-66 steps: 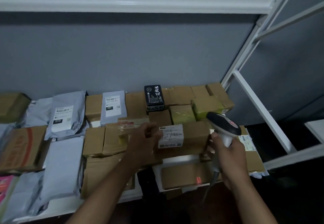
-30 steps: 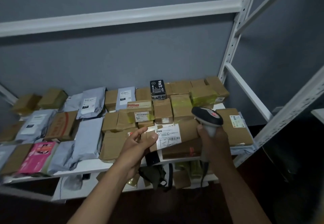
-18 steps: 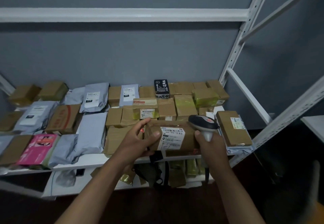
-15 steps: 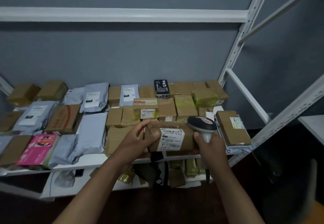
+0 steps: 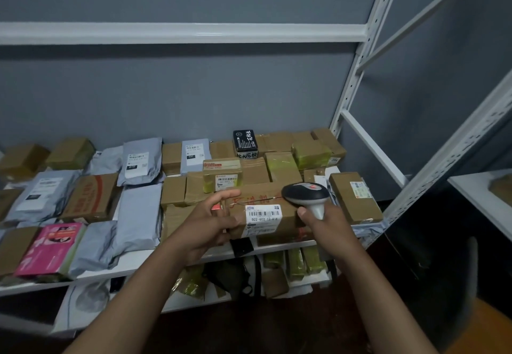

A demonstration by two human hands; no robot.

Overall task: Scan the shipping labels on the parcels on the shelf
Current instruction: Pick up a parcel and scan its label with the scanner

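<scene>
A brown cardboard parcel point(image 5: 260, 198) lies at the front of the white shelf point(image 5: 133, 262), its white shipping label point(image 5: 261, 219) with a barcode facing me. My left hand point(image 5: 213, 220) grips the parcel's left end, fingers partly spread over the top. My right hand point(image 5: 324, 220) holds a black and grey barcode scanner point(image 5: 304, 194) by its handle, the head hovering just above the parcel's right part, close to the label. A red glow shows by my left fingers.
Many brown boxes and grey mailer bags cover the shelf; a pink parcel point(image 5: 52, 245) lies front left, a black box point(image 5: 245, 143) at the back. Another labelled box point(image 5: 354, 195) sits right of the scanner. White uprights stand at right; more packages on the lower shelf.
The parcel has been turned and lowered at the shelf front, its label now facing up toward me. The scanner stays close over its right end. My left fingers have loosened.
</scene>
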